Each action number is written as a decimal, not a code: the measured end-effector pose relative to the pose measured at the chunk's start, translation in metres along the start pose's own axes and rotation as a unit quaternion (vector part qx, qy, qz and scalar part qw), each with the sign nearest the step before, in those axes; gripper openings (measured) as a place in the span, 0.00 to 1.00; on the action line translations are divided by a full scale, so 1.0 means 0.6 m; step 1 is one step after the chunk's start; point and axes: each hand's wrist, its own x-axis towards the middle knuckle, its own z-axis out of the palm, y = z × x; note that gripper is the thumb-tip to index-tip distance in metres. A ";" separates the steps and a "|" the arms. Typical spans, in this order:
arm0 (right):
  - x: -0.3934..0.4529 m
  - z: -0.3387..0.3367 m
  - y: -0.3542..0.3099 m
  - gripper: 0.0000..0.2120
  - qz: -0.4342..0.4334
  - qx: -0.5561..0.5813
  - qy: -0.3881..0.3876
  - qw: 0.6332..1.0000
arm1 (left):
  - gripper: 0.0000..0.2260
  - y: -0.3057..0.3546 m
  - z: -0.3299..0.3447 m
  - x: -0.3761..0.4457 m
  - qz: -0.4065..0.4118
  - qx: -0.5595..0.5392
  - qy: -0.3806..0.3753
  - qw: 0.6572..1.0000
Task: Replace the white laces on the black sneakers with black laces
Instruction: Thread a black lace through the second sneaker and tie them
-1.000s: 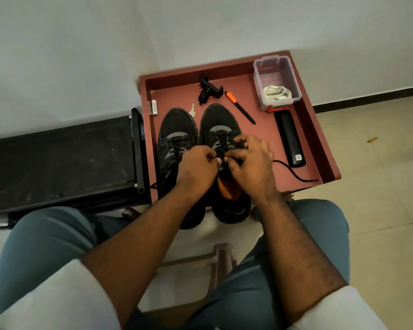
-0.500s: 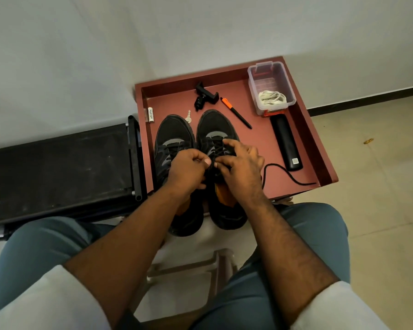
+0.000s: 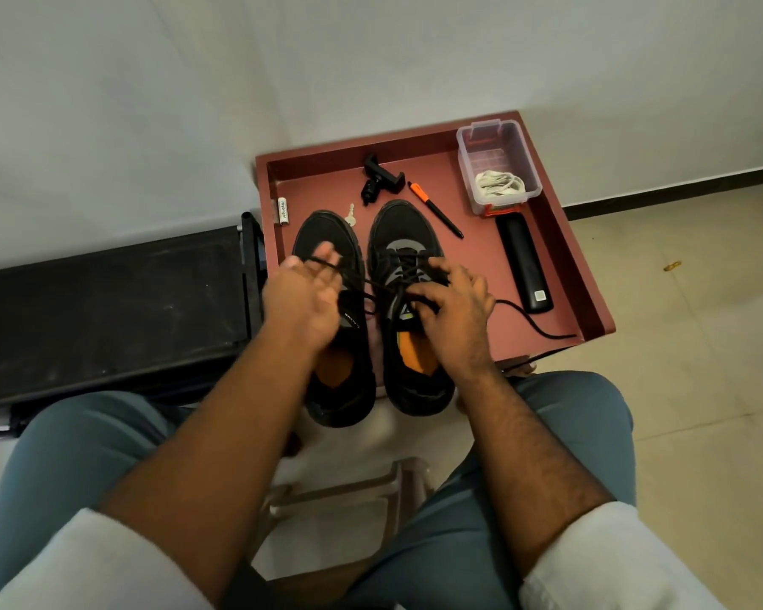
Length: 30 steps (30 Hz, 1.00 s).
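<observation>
While the two black sneakers are sitting side by side on the reddish tabletop (image 3: 560, 239), heels hanging over its near edge, the left hand (image 3: 302, 297) is hovering over the left sneaker (image 3: 333, 319) at about 9 o'clock from the pair's middle. Its fingers are blurred and loosely spread, with a strand of the black lace (image 3: 362, 281) running across them; whether they are pinching it I cannot tell. The lace is stretching rightward to the right sneaker (image 3: 408, 257), where it is crossing through the eyelets. The right hand (image 3: 457, 310) is resting on that sneaker's tongue at 3 o'clock, its fingers curling around the lace there. A loose end of the lace is trailing out past this hand toward the tabletop's near right corner at 4 o'clock. At 12 o'clock a black clamp (image 3: 377, 178) and a small key (image 3: 350, 214) are lying beyond the toes, with an orange-capped pen (image 3: 435, 209) at 1 o'clock. Farther right, at 2 o'clock, the white laces (image 3: 498, 184) are lying bundled inside a clear plastic box (image 3: 494, 143), and a long black device (image 3: 523, 261) is lying just in front of it.
</observation>
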 end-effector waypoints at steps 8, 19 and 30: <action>-0.016 -0.017 -0.006 0.25 0.067 -0.032 0.056 0.996 | 0.09 0.164 -0.083 0.023 0.236 0.155 0.150 0.948; -0.047 -0.018 -0.018 0.20 0.098 -0.090 0.106 0.985 | 0.06 -0.026 0.020 0.008 0.201 0.795 -0.161 0.549; -0.048 -0.008 -0.020 0.08 0.085 0.037 0.076 0.993 | 0.14 0.127 -0.103 0.012 0.298 0.767 0.012 0.569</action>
